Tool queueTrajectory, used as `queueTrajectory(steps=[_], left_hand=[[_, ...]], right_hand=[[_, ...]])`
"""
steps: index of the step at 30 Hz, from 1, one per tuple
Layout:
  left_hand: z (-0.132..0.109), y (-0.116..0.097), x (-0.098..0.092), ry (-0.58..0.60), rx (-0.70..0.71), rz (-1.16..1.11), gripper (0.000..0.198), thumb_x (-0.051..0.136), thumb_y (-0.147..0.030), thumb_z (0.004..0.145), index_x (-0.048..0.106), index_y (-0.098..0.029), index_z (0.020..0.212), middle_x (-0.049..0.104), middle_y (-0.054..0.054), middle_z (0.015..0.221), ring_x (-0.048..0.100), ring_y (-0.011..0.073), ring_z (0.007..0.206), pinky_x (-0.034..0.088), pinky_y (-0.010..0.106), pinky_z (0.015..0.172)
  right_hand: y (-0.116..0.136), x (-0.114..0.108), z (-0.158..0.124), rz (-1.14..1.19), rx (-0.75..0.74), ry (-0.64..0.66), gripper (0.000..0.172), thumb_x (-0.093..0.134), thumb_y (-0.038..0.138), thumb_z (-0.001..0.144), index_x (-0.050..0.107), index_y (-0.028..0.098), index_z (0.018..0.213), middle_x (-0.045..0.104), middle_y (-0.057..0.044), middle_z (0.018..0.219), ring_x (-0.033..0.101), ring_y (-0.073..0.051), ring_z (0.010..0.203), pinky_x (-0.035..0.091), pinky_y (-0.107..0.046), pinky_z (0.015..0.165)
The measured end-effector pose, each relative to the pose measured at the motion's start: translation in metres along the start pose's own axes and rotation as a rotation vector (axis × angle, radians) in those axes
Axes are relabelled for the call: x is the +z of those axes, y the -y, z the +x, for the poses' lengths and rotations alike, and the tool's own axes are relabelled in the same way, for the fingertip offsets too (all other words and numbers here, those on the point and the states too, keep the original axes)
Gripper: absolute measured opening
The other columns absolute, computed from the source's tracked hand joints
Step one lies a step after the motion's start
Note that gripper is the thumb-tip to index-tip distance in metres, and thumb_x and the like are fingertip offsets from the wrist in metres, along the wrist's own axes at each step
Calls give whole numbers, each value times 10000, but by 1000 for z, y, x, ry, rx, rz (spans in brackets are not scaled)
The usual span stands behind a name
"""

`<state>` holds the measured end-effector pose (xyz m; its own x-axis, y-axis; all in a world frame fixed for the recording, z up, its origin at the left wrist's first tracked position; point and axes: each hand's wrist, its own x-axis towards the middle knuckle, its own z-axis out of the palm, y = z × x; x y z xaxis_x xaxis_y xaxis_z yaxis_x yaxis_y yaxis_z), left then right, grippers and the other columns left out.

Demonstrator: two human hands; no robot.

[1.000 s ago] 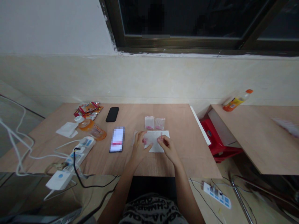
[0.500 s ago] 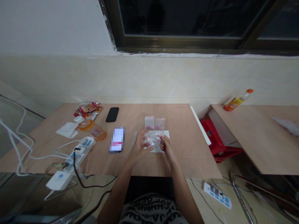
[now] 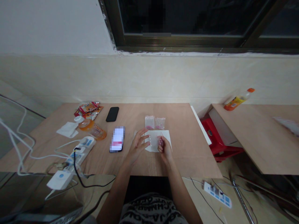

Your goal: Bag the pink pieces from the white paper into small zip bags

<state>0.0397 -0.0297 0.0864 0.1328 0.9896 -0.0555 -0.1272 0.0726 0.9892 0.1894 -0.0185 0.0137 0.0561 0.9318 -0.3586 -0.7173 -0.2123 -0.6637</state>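
A sheet of white paper (image 3: 154, 140) lies on the table before me. At its left edge is my left hand (image 3: 139, 143), fingers spread and thumb apart, with nothing seen between them. Over the paper's right part, my right hand (image 3: 165, 147) is closed on a small cluster of pink beads (image 3: 161, 142), partly hidden by the fingers. Just beyond the paper, a clear small bag (image 3: 149, 122) and another clear bag (image 3: 160, 123) lie side by side, both with pink beads at the bottom. A bit of clear plastic shows behind my left fingers.
Left of my hands lie a lit phone (image 3: 117, 139), a black phone (image 3: 112, 114), an orange drink bottle (image 3: 92, 128), snack packets (image 3: 88, 109), a tissue (image 3: 67, 129) and a power strip (image 3: 80, 149) with cables. A red stool (image 3: 215, 137) stands between the two tables.
The clear bag stretched between my hands no longer shows there. My left hand has moved left and opened wider; the pink beads now show in my right hand.
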Motion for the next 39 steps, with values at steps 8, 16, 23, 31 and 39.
queueTrajectory(steps=[8,16,23,31,39], left_hand=[[8,12,1,-117,-18,45,471,734,-250,685,566,-225,1125,610,62,1203,628,156,921,531,248,721],[9,13,-2,-131,-33,88,435,718,-269,697,581,-209,1106,637,58,1118,637,136,813,536,235,656],[10,14,-4,-99,-43,82,447,707,-241,688,576,-207,1114,647,41,1061,625,114,748,550,235,639],[11,12,-3,-129,-72,18,452,736,-239,656,592,-200,1082,662,36,1026,629,118,747,552,224,618],[11,14,-4,-141,-66,33,446,735,-283,679,591,-204,1093,670,46,1058,647,135,782,541,221,619]], right_hand=[[-6,9,-4,-20,44,27,315,680,397,713,486,176,600,371,101,469,198,-11,340,115,-151,309],[-14,5,-3,90,153,18,358,703,396,737,440,187,615,354,114,470,195,-4,333,113,-128,297],[-19,1,1,150,201,31,367,705,387,755,432,188,612,358,117,460,189,2,317,115,-121,289],[-29,1,5,252,284,-26,359,720,357,747,423,193,627,379,127,437,175,5,300,127,-120,289],[-37,-4,8,273,310,-61,364,697,353,770,401,200,622,350,134,413,167,-1,294,118,-130,295]])
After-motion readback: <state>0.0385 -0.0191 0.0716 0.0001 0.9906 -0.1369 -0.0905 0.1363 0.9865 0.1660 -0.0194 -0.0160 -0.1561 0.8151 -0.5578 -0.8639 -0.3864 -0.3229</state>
